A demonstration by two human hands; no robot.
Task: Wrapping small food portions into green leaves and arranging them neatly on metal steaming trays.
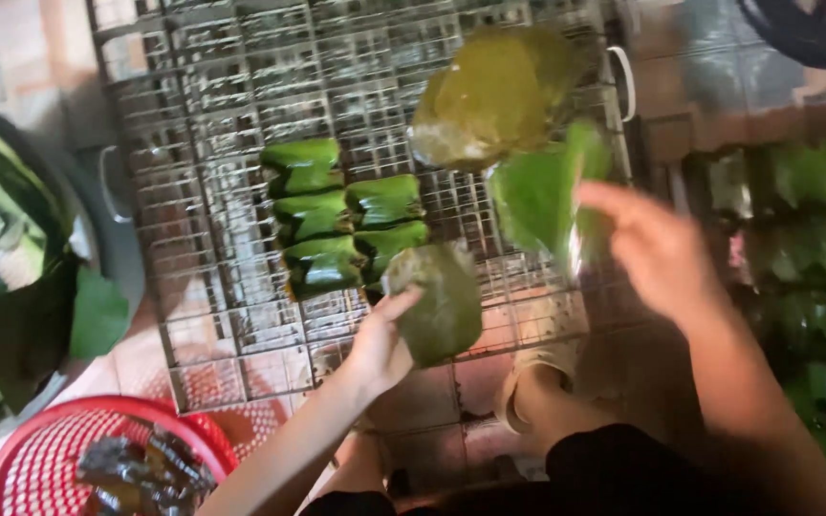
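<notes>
My left hand [381, 342] grips a dull olive leaf [440, 304] by its lower left edge, above the front part of a metal wire rack [212, 239]. My right hand [657, 250] is raised and blurred, its fingers closed on a bright green leaf [539, 196] beside the rack's right side. Several green leaf-wrapped parcels [341, 229] lie side by side in two short rows in the rack's middle. A larger yellowish-green wrapped bundle [494, 96] rests at the rack's far right.
A red plastic basket [40, 449] holding dark scraps stands at the lower left. A round metal basin [21, 248] with green leaves sits at the left. More green leaf parcels [805, 239] lie on a second rack at the right. Tiled floor shows below.
</notes>
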